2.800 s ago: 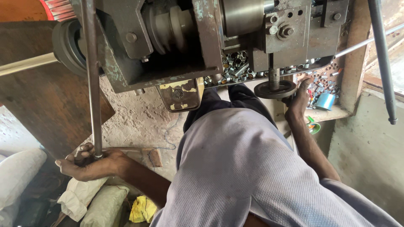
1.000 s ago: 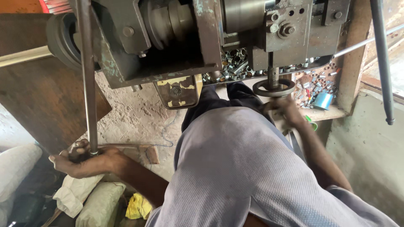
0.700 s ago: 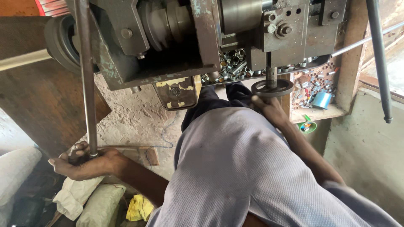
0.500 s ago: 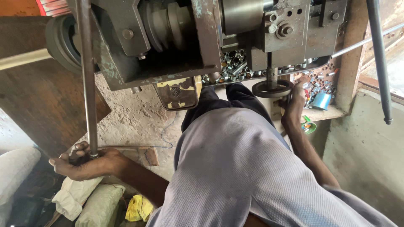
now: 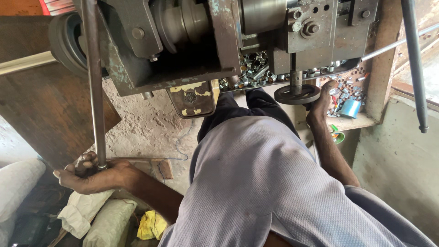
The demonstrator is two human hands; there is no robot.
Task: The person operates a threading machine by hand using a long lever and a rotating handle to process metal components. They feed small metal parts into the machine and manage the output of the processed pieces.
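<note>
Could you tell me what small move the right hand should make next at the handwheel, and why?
Probably close the right hand onto the rim of the dark handwheel and turn it a little. That hand only rests against the wheel's right edge, while the left hand already grips the lower end of the long steel lever.

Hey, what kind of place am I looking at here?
Most likely a small metalworking workshop. A heavy, worn machine fills the top, a tray of small metal sleeves sits under it, and the left hand grips a long steel lever.
</note>
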